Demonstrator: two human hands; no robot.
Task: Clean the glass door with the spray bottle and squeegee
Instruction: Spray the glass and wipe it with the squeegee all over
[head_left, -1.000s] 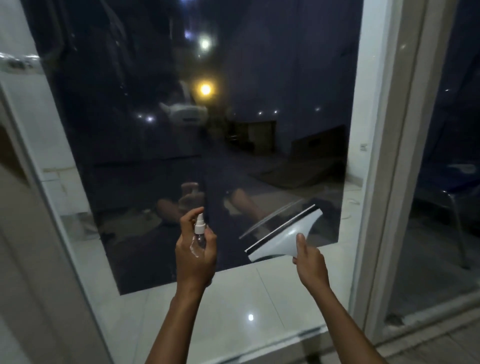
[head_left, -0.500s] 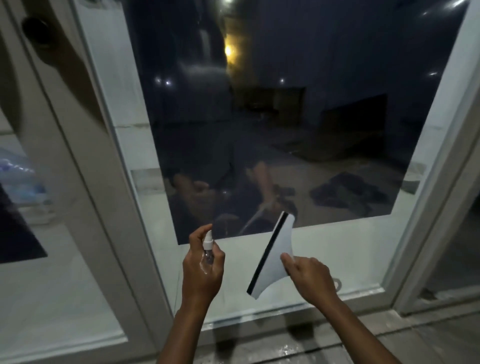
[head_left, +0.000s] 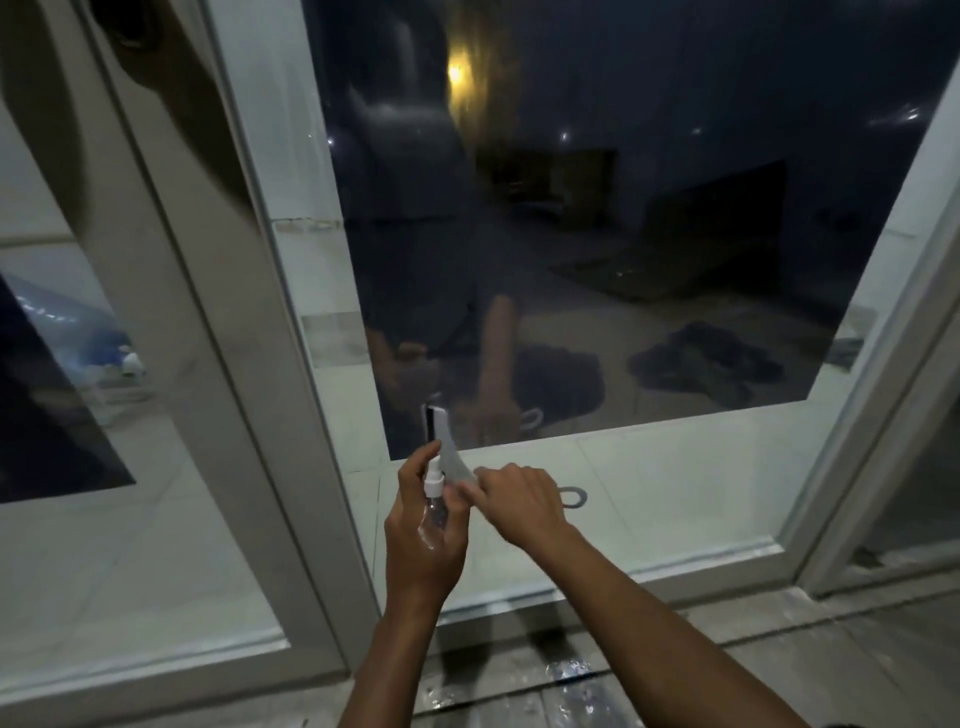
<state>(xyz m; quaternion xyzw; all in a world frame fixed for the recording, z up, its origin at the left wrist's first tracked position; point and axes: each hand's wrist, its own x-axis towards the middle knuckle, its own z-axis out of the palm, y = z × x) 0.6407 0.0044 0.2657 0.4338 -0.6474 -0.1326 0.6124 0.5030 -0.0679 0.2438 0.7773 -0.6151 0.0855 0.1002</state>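
Two bare forearms reach forward from the bottom edge, over a wet, streaked floor (head_left: 571, 675) at the foot of a door. The left hand (head_left: 423, 540) has its grip curled around a small clear spray bottle (head_left: 434, 512), held upright, with the forefinger raised beside the white nozzle. Just right of that grip, almost touching it, the right hand (head_left: 522, 501) has its grip pinched on the handle of a pale squeegee (head_left: 449, 457). The squeegee stands nearly on end, its dark rubber blade edge pointing up and rising just above and behind the bottle's nozzle.

Directly beyond both grips is the glass door (head_left: 623, 234), its pane set in a white frame (head_left: 291, 415) that slants up to the left of the hands. Whether the squeegee touches the pane cannot be told. The glass is dark and mirrors the person's arms, the bottle and the squeegee just above the grips. Further in the pane are a warm yellow light (head_left: 456, 73) high up, dim dark shapes on a floor, and pale floor tiles along the bottom. To the far left of the grips stands a second glass panel (head_left: 62, 415).
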